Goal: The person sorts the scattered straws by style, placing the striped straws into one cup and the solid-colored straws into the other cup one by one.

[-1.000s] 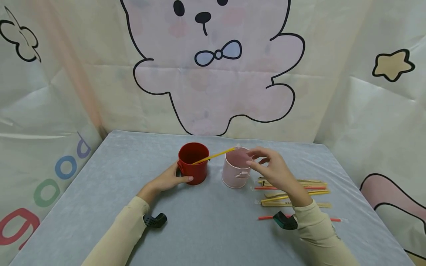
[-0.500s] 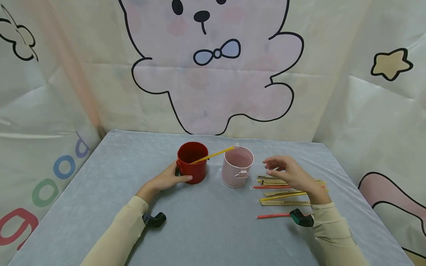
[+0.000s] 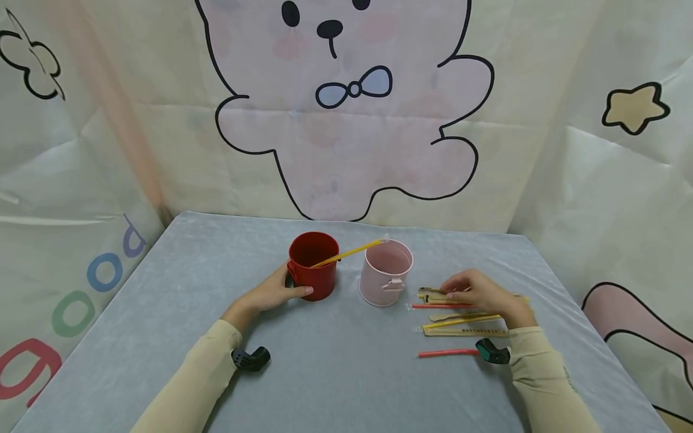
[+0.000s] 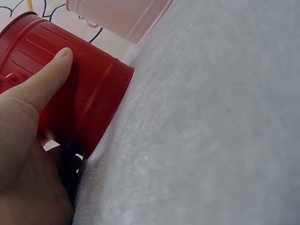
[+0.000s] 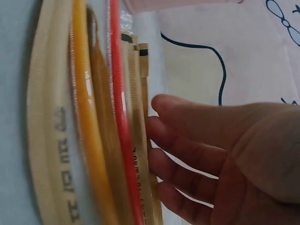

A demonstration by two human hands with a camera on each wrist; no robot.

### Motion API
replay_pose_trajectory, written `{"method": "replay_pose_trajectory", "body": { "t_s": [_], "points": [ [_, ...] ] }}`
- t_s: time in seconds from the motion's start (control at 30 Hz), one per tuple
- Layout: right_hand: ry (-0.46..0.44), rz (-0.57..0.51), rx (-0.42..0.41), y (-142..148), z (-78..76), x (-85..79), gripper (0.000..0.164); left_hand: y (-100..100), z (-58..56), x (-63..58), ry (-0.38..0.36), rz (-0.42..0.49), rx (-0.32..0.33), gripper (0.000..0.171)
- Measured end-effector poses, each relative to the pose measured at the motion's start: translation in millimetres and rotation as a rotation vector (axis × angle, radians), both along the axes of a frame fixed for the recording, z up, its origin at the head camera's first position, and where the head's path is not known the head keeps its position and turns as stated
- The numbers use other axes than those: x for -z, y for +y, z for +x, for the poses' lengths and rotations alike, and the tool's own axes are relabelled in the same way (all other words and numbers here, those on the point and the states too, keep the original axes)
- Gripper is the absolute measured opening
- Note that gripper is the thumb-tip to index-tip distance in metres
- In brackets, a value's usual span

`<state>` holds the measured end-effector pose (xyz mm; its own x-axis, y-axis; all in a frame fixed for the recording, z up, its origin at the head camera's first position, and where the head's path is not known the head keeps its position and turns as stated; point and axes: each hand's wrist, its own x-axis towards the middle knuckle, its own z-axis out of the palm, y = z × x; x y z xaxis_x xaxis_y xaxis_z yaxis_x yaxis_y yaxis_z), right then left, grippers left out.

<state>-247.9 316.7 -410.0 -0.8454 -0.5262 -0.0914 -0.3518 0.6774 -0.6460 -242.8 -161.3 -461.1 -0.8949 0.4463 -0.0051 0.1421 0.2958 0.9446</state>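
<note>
My left hand [image 3: 273, 290] grips a small red bucket [image 3: 314, 273] from its left side, the thumb lying across its front. A wrapped yellow straw [image 3: 349, 252] leans out of that bucket, its far end overlapping the rim of a pink bucket [image 3: 381, 282]. My right hand [image 3: 479, 294] hovers low over a row of wrapped sticks and straws, fingers loosely bent and holding nothing. In the right wrist view its fingertips [image 5: 159, 122] are right at the outermost brown wrapped stick [image 5: 144, 65]. A red straw [image 5: 119, 93] and a yellow straw [image 5: 84, 93] lie alongside.
A printed beige stick wrapper [image 3: 465, 331] lies at the near side of the row. Closer to me, a separate red straw [image 3: 446, 353] runs partly under my right wrist. Grey-blue cloth [image 3: 346, 379] covers the table, and a printed curtain [image 3: 346, 144] hangs behind.
My right hand has moved from the pink bucket's rim to the right, then down to the row of wrapped sticks. The left hand and the red bucket have stayed in place.
</note>
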Motion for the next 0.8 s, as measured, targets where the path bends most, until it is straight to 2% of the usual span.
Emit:
{"method": "replay_pose_trajectory", "body": {
  "t_s": [0.27,0.57,0.8],
  "points": [
    [0.093,0.102,0.068,-4,-1.1,5.9,0.013,0,-1.0,-0.3,0.006,-0.003,0.002,0.088],
    [0.057,0.155,0.102,-9,3.6,3.0,0.014,0,-1.8,-0.7,0.016,0.003,0.008,0.088],
    [0.022,0.141,0.097,-11,6.5,1.8,0.012,0,-1.0,0.2,0.014,-0.006,0.0,0.087]
  ]
}}
